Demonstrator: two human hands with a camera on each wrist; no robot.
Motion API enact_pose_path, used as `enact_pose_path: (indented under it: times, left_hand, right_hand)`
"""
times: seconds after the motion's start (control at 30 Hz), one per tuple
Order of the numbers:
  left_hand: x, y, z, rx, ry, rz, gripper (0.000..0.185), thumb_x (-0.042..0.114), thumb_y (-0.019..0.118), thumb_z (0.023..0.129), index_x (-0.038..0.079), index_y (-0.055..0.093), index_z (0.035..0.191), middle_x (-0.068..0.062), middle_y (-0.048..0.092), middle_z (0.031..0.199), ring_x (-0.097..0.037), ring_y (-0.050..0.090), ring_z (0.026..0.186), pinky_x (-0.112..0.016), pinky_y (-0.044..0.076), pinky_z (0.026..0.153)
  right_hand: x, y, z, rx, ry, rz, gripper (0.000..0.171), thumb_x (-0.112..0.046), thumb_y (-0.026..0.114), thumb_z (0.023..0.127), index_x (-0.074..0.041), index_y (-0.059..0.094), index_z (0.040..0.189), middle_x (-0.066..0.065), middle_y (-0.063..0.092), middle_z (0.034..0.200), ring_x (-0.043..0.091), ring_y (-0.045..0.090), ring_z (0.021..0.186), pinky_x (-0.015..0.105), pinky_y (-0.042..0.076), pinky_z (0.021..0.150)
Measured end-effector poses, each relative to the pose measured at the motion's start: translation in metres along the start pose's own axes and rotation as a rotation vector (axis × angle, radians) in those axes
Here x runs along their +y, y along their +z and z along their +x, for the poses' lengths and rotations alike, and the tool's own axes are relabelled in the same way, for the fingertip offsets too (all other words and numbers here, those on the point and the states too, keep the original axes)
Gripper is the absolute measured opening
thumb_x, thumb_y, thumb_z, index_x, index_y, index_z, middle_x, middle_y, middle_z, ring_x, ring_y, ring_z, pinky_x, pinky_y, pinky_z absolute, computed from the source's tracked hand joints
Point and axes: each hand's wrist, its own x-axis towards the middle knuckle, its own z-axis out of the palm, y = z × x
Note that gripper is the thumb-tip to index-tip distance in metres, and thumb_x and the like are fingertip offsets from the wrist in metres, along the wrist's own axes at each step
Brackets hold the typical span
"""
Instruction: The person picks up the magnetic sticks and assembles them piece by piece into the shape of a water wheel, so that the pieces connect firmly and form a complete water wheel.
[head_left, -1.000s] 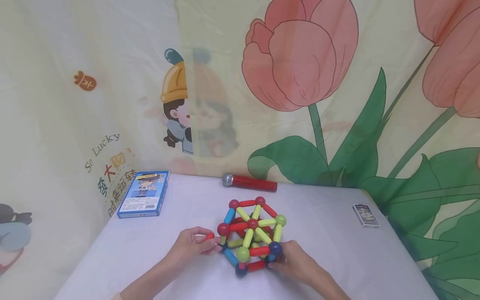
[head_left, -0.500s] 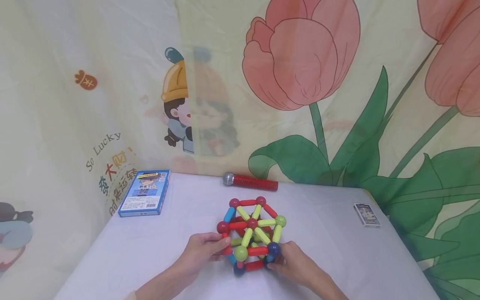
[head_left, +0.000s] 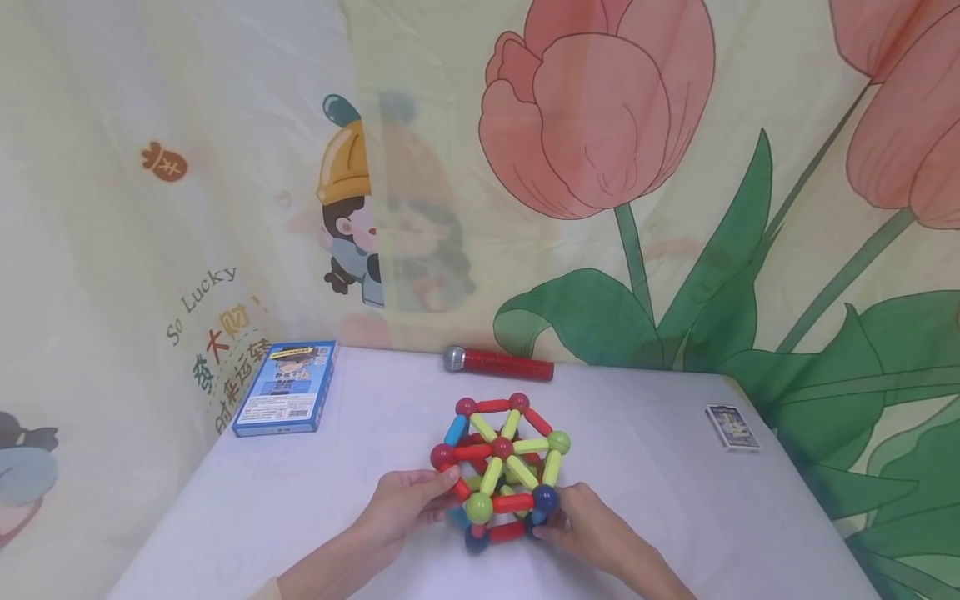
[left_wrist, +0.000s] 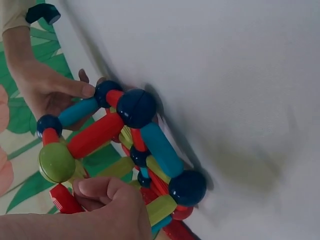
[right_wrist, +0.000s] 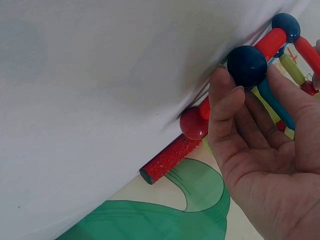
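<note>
A magnetic ball-and-rod frame [head_left: 502, 448] stands mid-table, with red, green and dark blue balls joined by red, yellow-green and blue rods. At its front left, my left hand [head_left: 405, 504] pinches a red rod [head_left: 460, 490], which slants between a red ball [head_left: 443, 456] and a green ball [head_left: 480, 507]. In the left wrist view, one end of that red rod [left_wrist: 65, 200] lies just by the green ball [left_wrist: 57, 163]. My right hand [head_left: 596, 525] grips the lower right corner, thumb and fingers around a dark blue ball [right_wrist: 247, 67].
Behind the frame lies a red microphone [head_left: 498, 364] with a silver head. A blue box [head_left: 287, 387] rests at the back left, and a small card pack [head_left: 732, 427] at the right. A printed curtain [head_left: 420, 325] borders the white table [head_left: 645, 433] at the back.
My left hand has brought the red rod rightward from beside the frame to its front left side, then swung it into a slant towards the green ball. My right hand keeps its grip.
</note>
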Motion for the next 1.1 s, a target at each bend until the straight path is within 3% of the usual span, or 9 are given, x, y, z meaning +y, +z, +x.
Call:
enact_pose_path:
  times: [0.3,0.67,1.1]
  left_hand:
    - [-0.005,0.002,0.001,0.009,-0.017,-0.025,0.048,0.037,0.084,0.096,-0.005,0.071,0.117,-0.003,0.081,0.095,-0.016,0.077,0.089,-0.030,0.062,0.081]
    - [-0.008,0.011,0.001,0.031,0.027,-0.108,0.045,0.033,0.083,0.098,-0.006,0.069,0.117,-0.005,0.079,0.099,-0.014,0.074,0.087,-0.026,0.062,0.078]
    - [-0.019,0.018,0.002,0.079,0.014,-0.097,0.049,0.030,0.078,0.102,-0.010,0.062,0.123,-0.008,0.077,0.099,-0.015,0.071,0.083,-0.025,0.060,0.075]
  right_hand:
    - [-0.001,0.003,-0.001,0.000,0.010,0.004,0.024,-0.011,0.090,0.088,-0.005,0.077,0.107,-0.011,0.070,0.078,0.007,0.061,0.072,0.022,0.055,0.067]
    - [0.002,0.002,-0.002,-0.003,0.013,0.017,0.024,-0.010,0.089,0.088,-0.005,0.077,0.108,-0.011,0.070,0.079,0.007,0.061,0.073,0.023,0.056,0.069]
    - [0.004,0.006,-0.003,-0.040,0.001,0.076,0.022,-0.008,0.088,0.089,-0.004,0.077,0.109,-0.008,0.074,0.082,0.007,0.065,0.075,0.024,0.058,0.071]
